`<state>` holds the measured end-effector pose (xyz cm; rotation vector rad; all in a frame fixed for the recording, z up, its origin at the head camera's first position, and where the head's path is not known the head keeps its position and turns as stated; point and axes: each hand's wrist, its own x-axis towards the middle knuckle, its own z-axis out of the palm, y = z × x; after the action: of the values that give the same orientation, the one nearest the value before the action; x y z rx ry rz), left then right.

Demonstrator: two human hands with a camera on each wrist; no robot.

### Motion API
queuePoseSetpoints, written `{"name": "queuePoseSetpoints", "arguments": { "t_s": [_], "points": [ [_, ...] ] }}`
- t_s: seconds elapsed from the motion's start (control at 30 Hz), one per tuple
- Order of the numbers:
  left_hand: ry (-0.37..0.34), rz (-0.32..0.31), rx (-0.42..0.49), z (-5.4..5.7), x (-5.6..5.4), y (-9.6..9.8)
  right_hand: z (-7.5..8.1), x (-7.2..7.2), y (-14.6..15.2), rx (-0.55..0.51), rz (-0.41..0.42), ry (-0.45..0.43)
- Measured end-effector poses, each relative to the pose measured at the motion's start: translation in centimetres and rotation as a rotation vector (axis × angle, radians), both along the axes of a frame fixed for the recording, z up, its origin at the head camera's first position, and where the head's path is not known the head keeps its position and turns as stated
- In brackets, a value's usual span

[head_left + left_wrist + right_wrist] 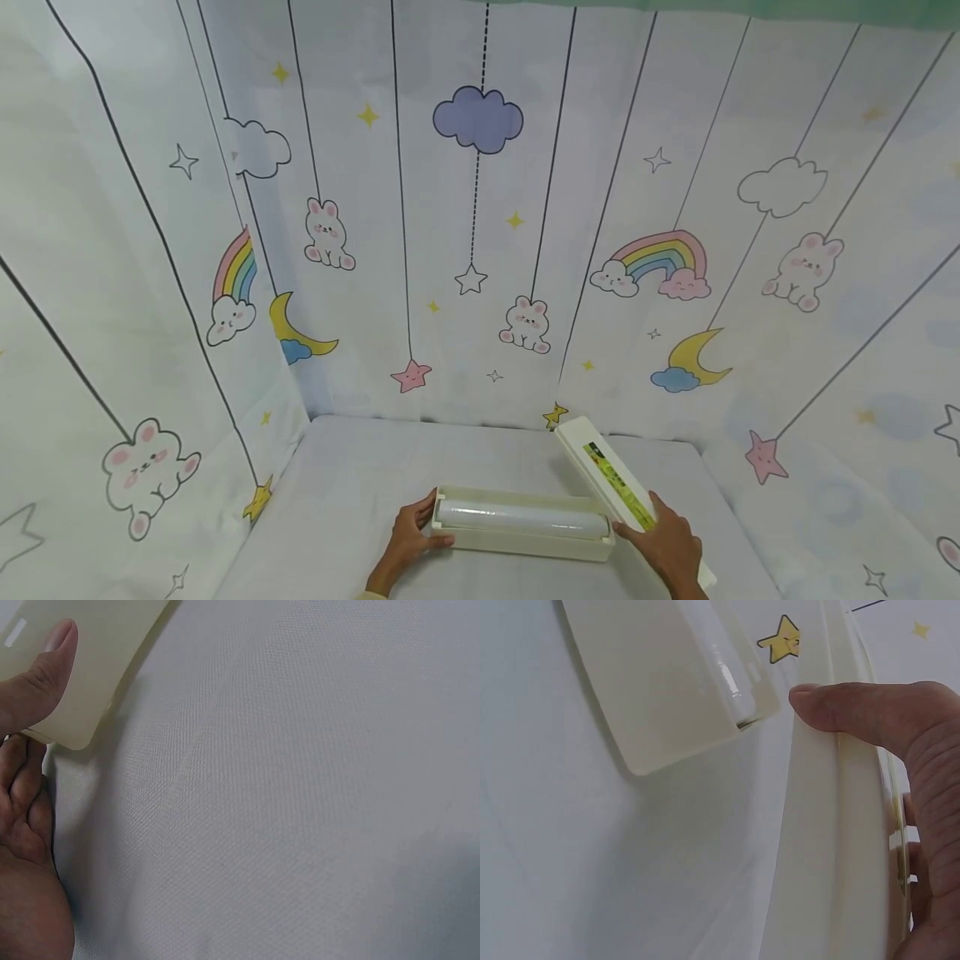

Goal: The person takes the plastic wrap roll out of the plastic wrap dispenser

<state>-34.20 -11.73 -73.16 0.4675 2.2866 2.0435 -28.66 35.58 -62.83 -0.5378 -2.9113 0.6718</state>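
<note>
A long cream plastic wrap dispenser box (525, 546) lies uncovered at the front middle of the head view, a shiny roll of clear wrap (522, 518) inside it. My left hand (411, 537) grips the box's left end, thumb on the front wall and fingers round the end. In the left wrist view, that thumb lies along the box (97, 682). My right hand (667, 542) holds the long lid (611, 479), which has a green and yellow label, tilted and apart from the box's right end. The right wrist view shows my thumb on the lid's edge (825, 825).
A white cloth-covered surface (360, 475) lies under the box. White curtains (480, 333) printed with rabbits, clouds, stars and rainbows stand at the back and both sides. A green strip (675, 7) crosses the top.
</note>
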Motion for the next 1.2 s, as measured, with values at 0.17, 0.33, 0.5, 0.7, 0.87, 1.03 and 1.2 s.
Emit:
{"name": "queuePoseSetpoints", "arguments": {
  "t_s": [0.17,0.33,0.5,0.7,0.87,1.03,1.2],
  "points": [
    [-0.009,0.001,-0.006,0.1,-0.1,0.1,0.1,0.1,0.0,0.012,-0.005,0.005],
    [-0.014,0.003,-0.004,0.2,0.0,0.1,0.1,0.3,0.1,0.016,-0.016,0.008],
    [-0.01,0.0,-0.006,0.1,0.0,0.1,0.0,0.3,0.2,0.017,-0.025,0.004],
    [0.047,-0.005,0.0,0.0,0.1,-0.1,-0.3,0.4,0.3,0.025,-0.031,0.0],
    [0.11,-0.024,0.014,-0.8,-0.2,-0.3,-0.6,0.5,0.4,0.027,-0.036,-0.013],
    [0.022,-0.022,0.065,-1.5,-0.6,-0.3,-0.8,0.5,0.6,0.033,-0.041,-0.007],
    [-0.023,-0.028,0.076,-1.6,-0.8,-0.2,-0.9,0.5,0.6,0.021,-0.048,-0.007]
  ]
}}
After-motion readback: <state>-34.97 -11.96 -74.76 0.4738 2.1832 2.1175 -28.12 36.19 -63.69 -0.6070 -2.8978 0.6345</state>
